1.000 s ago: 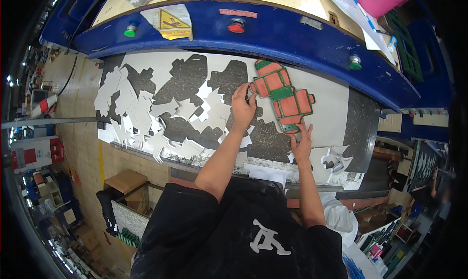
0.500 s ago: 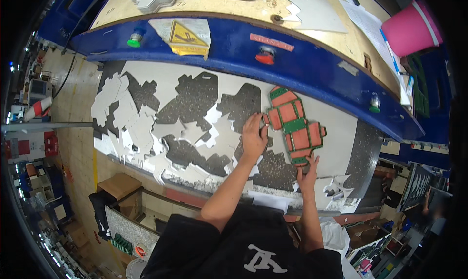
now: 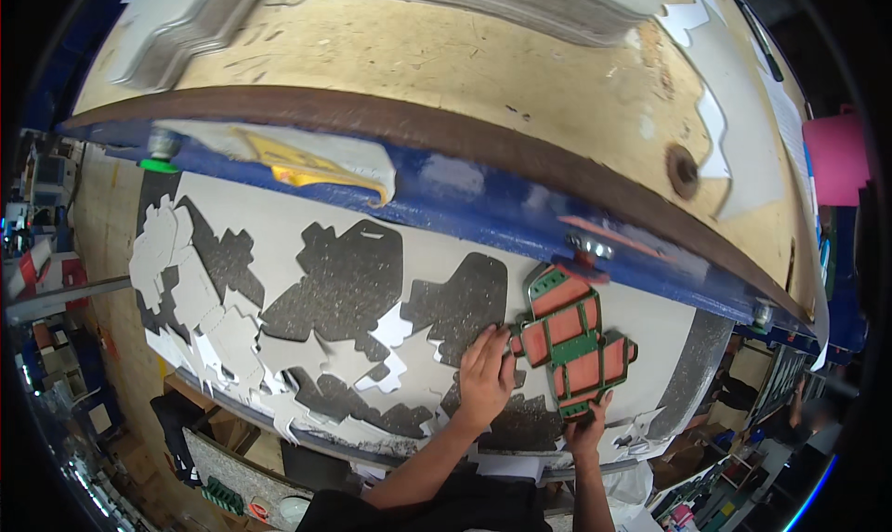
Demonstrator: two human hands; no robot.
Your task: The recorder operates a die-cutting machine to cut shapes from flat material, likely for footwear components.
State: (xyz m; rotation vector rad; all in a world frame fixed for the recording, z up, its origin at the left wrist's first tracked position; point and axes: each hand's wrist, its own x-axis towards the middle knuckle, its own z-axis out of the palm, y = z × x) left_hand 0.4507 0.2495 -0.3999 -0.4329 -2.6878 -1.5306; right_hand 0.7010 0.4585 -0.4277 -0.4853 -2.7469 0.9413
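Note:
A cutting die (image 3: 574, 348) with a green frame and red foam pads lies tilted on the pale grey sheet (image 3: 655, 346), towards its right side. Just left of it, my left hand (image 3: 485, 380) has its fingers stretched out, fingertips against the die's small side tab. My right hand (image 3: 585, 428) closes on the die's near end from below, thumb along the edge. Left of my hands, the sheet has several cut-out shapes through which a dark speckled surface (image 3: 348, 276) shows.
Loose grey offcuts (image 3: 218, 314) pile up at the left. A blue machine beam (image 3: 465, 183) with a wooden top (image 3: 446, 67) crosses beyond the sheet, carrying a stack of grey cut pieces (image 3: 465, 2). A red knob (image 3: 587, 253) hangs close above the die. A pink bucket (image 3: 834, 156) stands far right.
My view has shifted, so the beam and wooden top fill more of it. My right hand has gone from fingers spread at the die's near end to closed on it. The left stays beside the die.

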